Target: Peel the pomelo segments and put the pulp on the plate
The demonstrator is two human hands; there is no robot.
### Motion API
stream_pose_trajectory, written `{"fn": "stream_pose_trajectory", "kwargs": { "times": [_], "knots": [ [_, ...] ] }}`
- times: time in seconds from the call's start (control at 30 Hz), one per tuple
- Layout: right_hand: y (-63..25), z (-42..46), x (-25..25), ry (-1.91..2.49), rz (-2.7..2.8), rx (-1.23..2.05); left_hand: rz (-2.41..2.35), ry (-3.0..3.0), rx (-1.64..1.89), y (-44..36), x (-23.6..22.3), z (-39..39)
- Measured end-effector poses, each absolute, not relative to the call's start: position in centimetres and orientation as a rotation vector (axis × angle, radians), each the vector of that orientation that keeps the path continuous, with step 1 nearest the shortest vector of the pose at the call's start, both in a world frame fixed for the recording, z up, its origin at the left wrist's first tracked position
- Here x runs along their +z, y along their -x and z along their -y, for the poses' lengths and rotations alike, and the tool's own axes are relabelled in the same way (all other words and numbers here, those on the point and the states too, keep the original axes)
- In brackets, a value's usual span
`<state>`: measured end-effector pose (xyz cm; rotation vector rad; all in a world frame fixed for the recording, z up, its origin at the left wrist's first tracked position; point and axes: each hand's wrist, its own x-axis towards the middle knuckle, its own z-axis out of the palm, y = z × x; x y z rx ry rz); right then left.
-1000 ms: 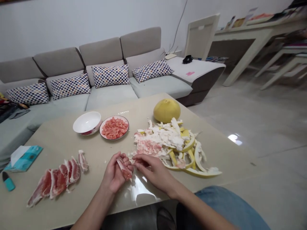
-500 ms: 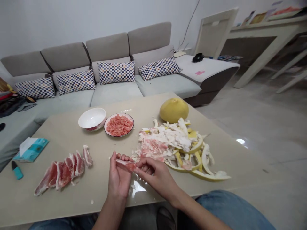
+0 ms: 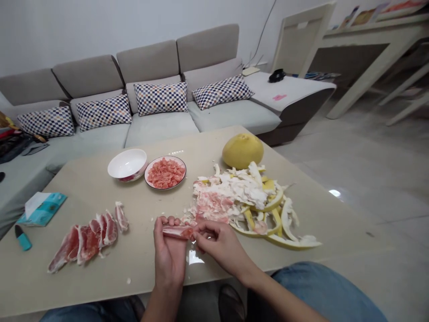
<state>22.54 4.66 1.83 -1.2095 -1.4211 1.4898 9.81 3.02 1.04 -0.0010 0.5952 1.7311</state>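
Note:
My left hand is closed around a pink pomelo segment, held level over the near edge of the beige table. My right hand pinches the right end of that segment with thumb and fingers. Just behind the hands lies a heap of white pith and yellow peel. A row of unpeeled pink segments lies on the table to the left. A plate of peeled pink flesh sits behind, next to a white bowl.
A whole yellow pomelo stands at the far right of the table. A teal tissue pack and a small teal tool lie at the left edge. A grey sofa with checked cushions runs behind the table.
The segment has turned from slanting in my left palm to lying level between both hands. My right fingers have closed on its right end. The camera has shifted slightly.

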Motion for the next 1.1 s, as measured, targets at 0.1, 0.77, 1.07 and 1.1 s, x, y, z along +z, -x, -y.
{"fn": "stream_pose_trajectory", "kwargs": {
  "times": [0.1, 0.77, 1.07, 1.1],
  "knots": [
    [-22.6, -4.7, 1.8, 1.166, 1.291, 1.558, -0.624, 0.06, 1.624, -9.8, 0.7, -2.8],
    [-23.1, -4.4, 3.1, 1.001, 1.154, 1.85, -0.595, 0.087, 1.236, -9.7, -3.3, -1.3],
    [-23.2, -4.5, 2.2, 0.918, 1.045, 1.906, -0.519, 0.177, 1.177, -10.5, -2.3, -0.9],
    [-23.2, -4.5, 2.0, 0.903, 1.017, 1.927, -0.509, 0.21, 1.144, -10.4, -2.1, -0.8]
  ]
}}
